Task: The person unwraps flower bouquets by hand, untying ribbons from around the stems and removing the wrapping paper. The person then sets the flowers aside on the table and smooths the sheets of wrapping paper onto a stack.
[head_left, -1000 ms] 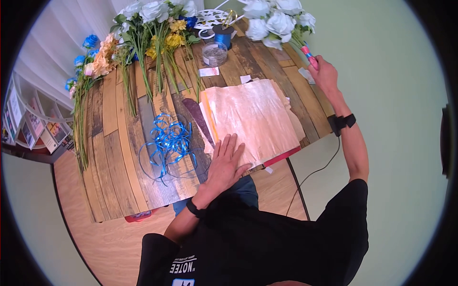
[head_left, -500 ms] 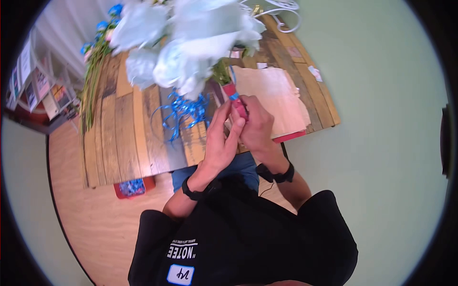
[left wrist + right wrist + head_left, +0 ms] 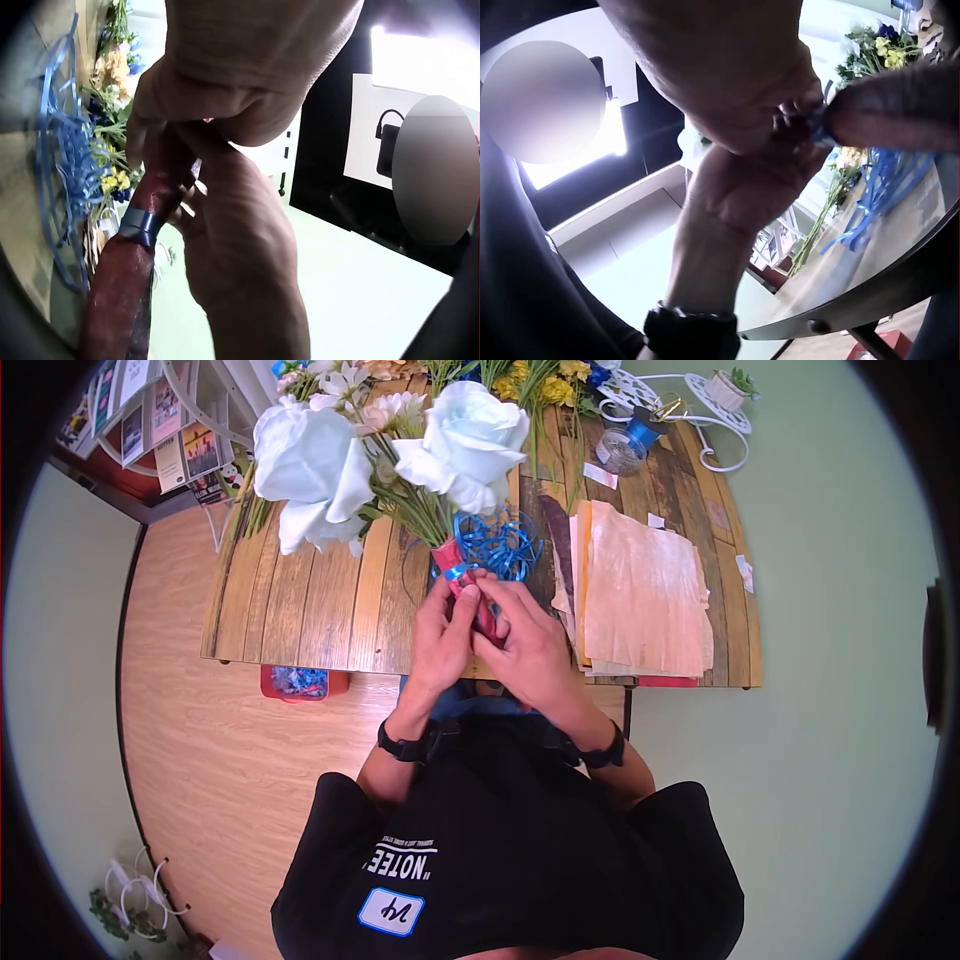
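Observation:
Both hands hold a bouquet of large pale blue roses [image 3: 470,445] by its red-wrapped handle [image 3: 447,556], over the table's front edge. The left hand [image 3: 441,643] grips the handle from the left, its thumb lying along it. On the other side the right hand [image 3: 533,650] has its fingers curled round the lower part, fingertips close to a blue ribbon band [image 3: 458,572]. In the left wrist view the red wrap [image 3: 120,292] shows the blue band [image 3: 139,226] round it. Fingers partly hide the handle's lower end.
Blue curled ribbon [image 3: 505,547] lies behind the hands. Stacked pale wrapping sheets [image 3: 645,595] are to the right on the wooden table [image 3: 310,605]. Ribbon spool [image 3: 643,432], a clear round container [image 3: 618,453] and more flowers stand behind. Below the left edge is a red bin [image 3: 335,682].
The right hand came from the far right with the bouquet to the body's front, and the left hand left the sheets and took hold too. The head view has since shifted left.

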A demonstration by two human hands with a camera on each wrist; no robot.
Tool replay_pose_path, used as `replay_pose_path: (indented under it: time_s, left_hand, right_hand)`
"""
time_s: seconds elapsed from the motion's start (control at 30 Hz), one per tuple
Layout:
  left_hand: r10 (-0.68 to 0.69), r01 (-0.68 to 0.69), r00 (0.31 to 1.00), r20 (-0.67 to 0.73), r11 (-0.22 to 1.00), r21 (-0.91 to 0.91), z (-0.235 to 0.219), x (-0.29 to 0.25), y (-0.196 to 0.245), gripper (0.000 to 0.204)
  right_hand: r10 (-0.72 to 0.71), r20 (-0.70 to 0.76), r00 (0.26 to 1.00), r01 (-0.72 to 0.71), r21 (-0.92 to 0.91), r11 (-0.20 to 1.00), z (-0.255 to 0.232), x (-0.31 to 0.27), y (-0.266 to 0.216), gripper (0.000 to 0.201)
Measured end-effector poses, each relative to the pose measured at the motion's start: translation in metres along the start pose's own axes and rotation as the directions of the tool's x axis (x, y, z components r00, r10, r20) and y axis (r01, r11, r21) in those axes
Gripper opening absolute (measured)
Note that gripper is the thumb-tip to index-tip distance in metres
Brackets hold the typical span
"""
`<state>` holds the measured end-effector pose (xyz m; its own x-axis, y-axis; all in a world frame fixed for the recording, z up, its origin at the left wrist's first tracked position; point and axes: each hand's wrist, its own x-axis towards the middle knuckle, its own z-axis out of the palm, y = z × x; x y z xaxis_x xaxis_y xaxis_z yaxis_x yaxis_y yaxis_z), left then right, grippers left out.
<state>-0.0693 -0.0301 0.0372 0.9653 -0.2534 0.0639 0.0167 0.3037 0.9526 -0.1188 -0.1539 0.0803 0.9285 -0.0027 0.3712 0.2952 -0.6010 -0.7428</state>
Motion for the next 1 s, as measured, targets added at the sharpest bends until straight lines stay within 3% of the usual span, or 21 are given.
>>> replay_pose_path:
  time_s: [0.03, 0.1, 0.17, 0.27, 0.3, 0.37, 0.53, 0.6, 0.7, 0.83, 0.9, 1.0]
  left_hand:
    - [-0.033, 0.035, 0.999, 0.025, 0.996, -0.084, -0.005, 0.0, 0.002, 0.025]
    - [-0.066, 0.07, 0.996, 0.066, 0.995, -0.066, -0.018, 0.0, 0.006, 0.027]
    - [-0.182, 0.209, 0.969, 0.166, 0.964, -0.167, -0.026, -0.001, 0.013, 0.029]
    - [-0.195, 0.264, 0.948, 0.252, 0.922, -0.283, -0.03, 0.0, 0.015, 0.029]
    - [-0.203, 0.292, 0.942, 0.268, 0.889, -0.353, -0.031, 0.0, 0.015, 0.028]
    - [-0.241, 0.304, 0.945, 0.222, 0.898, -0.319, -0.029, 0.001, 0.018, 0.026]
    - [-0.346, 0.364, 0.93, 0.121, 0.908, -0.208, -0.03, -0.004, 0.017, 0.025]
    - [-0.371, 0.38, 0.925, 0.087, 0.913, -0.15, -0.028, -0.008, 0.016, 0.021]
    - [-0.32, 0.331, 0.94, 0.118, 0.939, -0.091, -0.03, -0.01, 0.003, 0.02]
    - [-0.385, 0.399, 0.914, 0.124, 0.91, -0.111, -0.026, -0.015, 0.005, 0.019]
    - [-0.377, 0.401, 0.914, 0.15, 0.898, -0.18, -0.026, -0.015, 0.002, 0.015]
    - [-0.357, 0.381, 0.919, 0.168, 0.914, -0.139, -0.026, -0.016, 0.001, 0.012]
  right_hand:
    - [0.006, 0.001, 1.0, -0.006, 0.007, 1.0, -0.008, 0.001, 0.0, 0.05]
    - [0.099, 0.114, 0.989, -0.126, 0.257, 0.958, -0.022, 0.005, 0.004, 0.043]
    - [0.111, 0.094, 0.989, -0.132, 0.253, 0.958, -0.03, 0.015, 0.013, 0.036]
    - [0.336, 0.198, 0.921, -0.389, 0.418, 0.821, -0.036, 0.033, 0.016, 0.033]
    - [0.338, 0.195, 0.921, -0.389, 0.423, 0.818, -0.031, 0.037, 0.019, 0.033]
    - [0.252, 0.205, 0.946, -0.321, 0.474, 0.82, -0.018, 0.042, 0.026, 0.036]
    - [0.241, 0.266, 0.933, -0.345, 0.475, 0.809, 0.002, 0.046, 0.026, 0.036]
    - [0.241, 0.218, 0.946, -0.321, 0.516, 0.794, 0.008, 0.045, 0.028, 0.033]
    - [0.269, 0.217, 0.939, -0.344, 0.52, 0.782, 0.01, 0.041, 0.028, 0.028]
    - [0.33, 0.204, 0.922, -0.386, 0.562, 0.732, 0.01, 0.035, 0.032, 0.022]
    - [0.281, 0.191, 0.941, -0.337, 0.621, 0.708, 0.009, 0.031, 0.034, 0.018]
    - [0.327, 0.186, 0.926, -0.37, 0.611, 0.7, 0.007, 0.026, 0.039, 0.017]
